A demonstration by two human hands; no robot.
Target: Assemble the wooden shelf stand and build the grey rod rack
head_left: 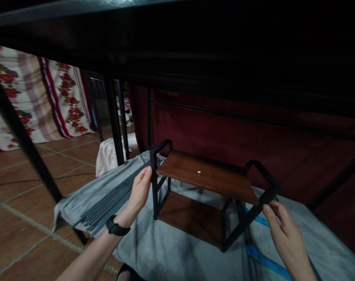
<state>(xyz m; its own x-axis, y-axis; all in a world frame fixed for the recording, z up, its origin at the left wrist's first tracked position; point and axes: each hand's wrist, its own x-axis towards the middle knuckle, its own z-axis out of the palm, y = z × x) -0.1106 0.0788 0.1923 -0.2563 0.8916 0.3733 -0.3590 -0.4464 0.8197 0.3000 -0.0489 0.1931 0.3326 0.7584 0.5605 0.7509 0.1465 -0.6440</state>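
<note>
A small two-tier shelf (215,179) with brown wooden boards and black looped metal side frames stands on a grey cloth. A small white heart-shaped mark shows on its upper board. My left hand (141,189), with a black band on the wrist, is closed on the left side frame (154,183) at upper-board height. On the other side, the fingers of my right hand (287,228) pinch the right side frame (262,207). The lower board (189,218) sits close to the cloth, partly in shadow.
Several dark grey rods (116,201) lie bundled on the grey cloth (180,253) at left. Blue strips (265,261) lie at right. A dark slab (195,50) hangs overhead, with black posts (114,121) at left and a dark red curtain (212,125) behind.
</note>
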